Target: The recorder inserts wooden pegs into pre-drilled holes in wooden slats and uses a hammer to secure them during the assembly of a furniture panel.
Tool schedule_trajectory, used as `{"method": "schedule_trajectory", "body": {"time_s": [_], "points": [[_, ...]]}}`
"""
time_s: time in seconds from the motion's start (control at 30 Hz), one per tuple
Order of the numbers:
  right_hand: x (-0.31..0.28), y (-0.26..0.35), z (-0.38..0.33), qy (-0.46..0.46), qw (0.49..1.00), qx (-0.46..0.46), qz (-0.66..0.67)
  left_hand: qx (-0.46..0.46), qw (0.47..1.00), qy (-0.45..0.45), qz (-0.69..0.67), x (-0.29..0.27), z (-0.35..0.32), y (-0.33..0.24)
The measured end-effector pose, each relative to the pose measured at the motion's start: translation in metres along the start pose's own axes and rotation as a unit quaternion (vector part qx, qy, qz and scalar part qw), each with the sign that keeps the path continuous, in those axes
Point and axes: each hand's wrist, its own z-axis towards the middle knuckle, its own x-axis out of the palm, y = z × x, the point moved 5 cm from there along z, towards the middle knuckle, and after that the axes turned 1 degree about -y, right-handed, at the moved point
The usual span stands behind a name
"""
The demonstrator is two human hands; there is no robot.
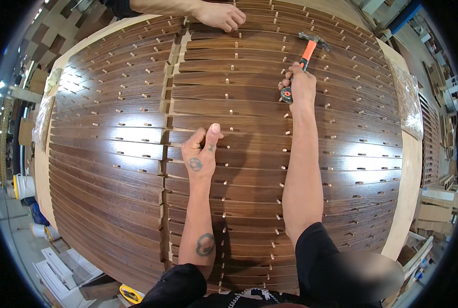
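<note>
My right hand is wrapped round the black grip of a claw hammer. The hammer's neck is orange, and its metal head points away from me over the boards. My left hand is curled closed above the boards, thumb sticking out. Whatever its fingers may hold is hidden. Under both hands lie dark brown wooden boards, side by side in long strips. Pale wooden dowels stand up from them in rows; one dowel is just right of my left thumb, another dowel beside my right forearm.
At the far edge, another person's hand hangs over the boards. A gap runs between the left and middle boards. Pale wood borders the table, with clear plastic wrap on the right. White buckets stand at left, a yellow tool at the near edge.
</note>
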Motion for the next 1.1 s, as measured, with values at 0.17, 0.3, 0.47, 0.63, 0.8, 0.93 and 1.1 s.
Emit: {"method": "schedule_trajectory", "body": {"time_s": [0.17,0.3,0.47,0.63,0.8,0.93,1.1], "points": [[-0.002,0.000,0.000,-0.006,1.000,0.007,0.002,-0.030,1.000,0.000,0.006,0.002,-0.003,-0.003],[-0.001,0.001,-0.001,-0.002,1.000,0.010,0.000,-0.031,0.999,0.001,0.008,0.003,-0.004,-0.003],[0.000,0.002,0.000,-0.003,1.000,-0.007,-0.026,-0.005,1.000,-0.001,0.013,0.004,-0.002,-0.002],[0.016,0.025,-0.020,-0.009,0.966,-0.099,-0.237,0.068,0.997,0.012,0.032,0.010,-0.001,-0.007],[0.056,0.024,-0.019,0.072,0.911,-0.185,-0.361,0.030,0.997,0.059,0.048,0.003,0.001,-0.006],[0.072,0.027,-0.001,0.114,0.724,-0.265,-0.626,0.019,0.997,0.078,0.021,0.005,0.002,-0.005],[0.085,0.044,-0.019,0.059,0.732,-0.309,-0.604,0.015,0.997,0.074,-0.008,0.001,0.002,-0.008]]}}
